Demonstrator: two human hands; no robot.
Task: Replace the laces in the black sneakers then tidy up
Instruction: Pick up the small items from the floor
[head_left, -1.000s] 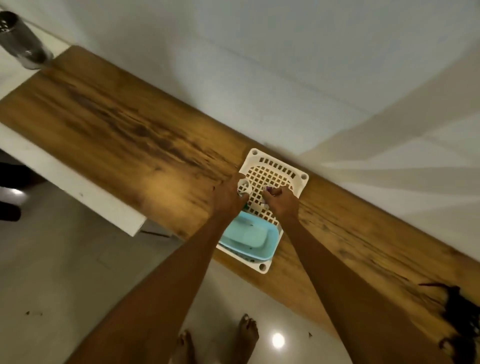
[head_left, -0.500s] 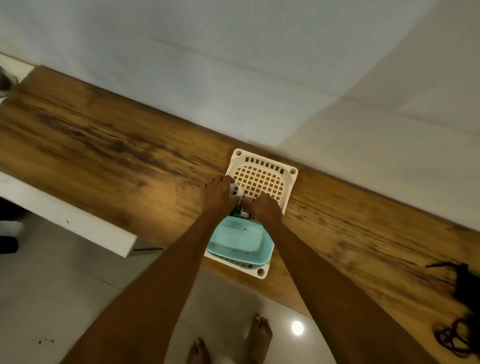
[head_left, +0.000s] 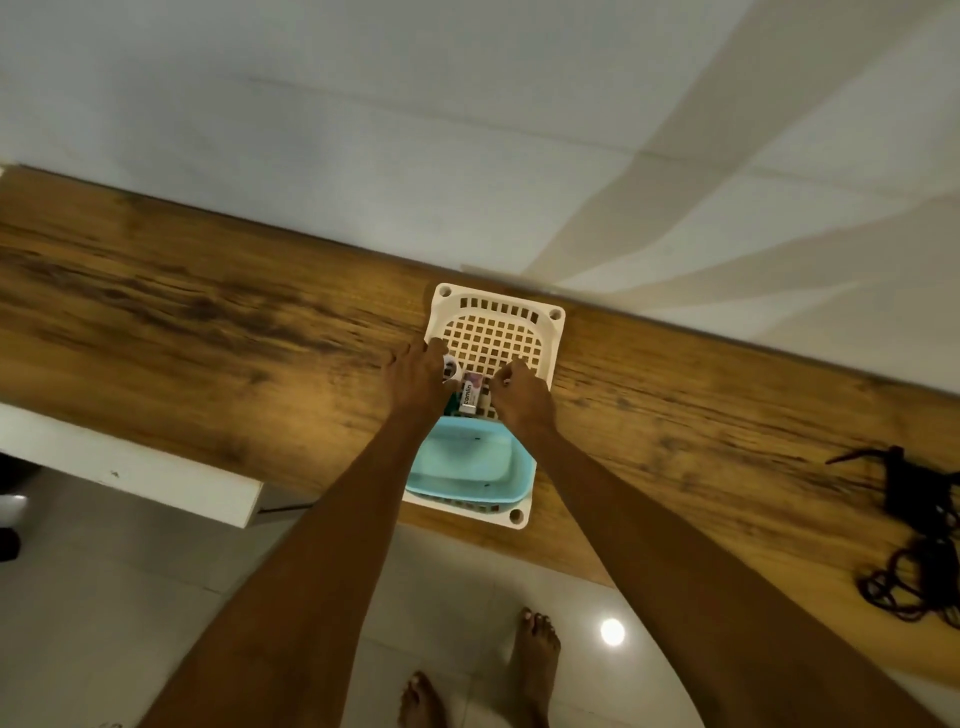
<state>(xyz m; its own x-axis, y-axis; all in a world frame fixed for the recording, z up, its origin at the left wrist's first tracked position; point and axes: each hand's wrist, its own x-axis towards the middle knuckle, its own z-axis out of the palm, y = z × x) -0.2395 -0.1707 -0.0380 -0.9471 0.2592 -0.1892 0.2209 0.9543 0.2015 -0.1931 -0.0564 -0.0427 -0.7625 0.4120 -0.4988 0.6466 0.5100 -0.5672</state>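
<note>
The black laces (head_left: 914, 540) lie in a tangle at the table's (head_left: 208, 322) right end, well apart from our hands. We can't tell whether our left hand (head_left: 418, 379) grips the small white ring; our right hand (head_left: 519, 397) curls over small items inside the cream basket (head_left: 553, 332), likely sorting them away

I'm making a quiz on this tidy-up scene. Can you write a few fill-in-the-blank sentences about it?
1. The white basket stands on a ____ table.
2. The tub inside the basket is light ____.
3. The dark laces lie at the ____ edge of the view.
4. Both hands, left and right, reach into the ____.

Missing words: wooden; blue; right; basket
</note>
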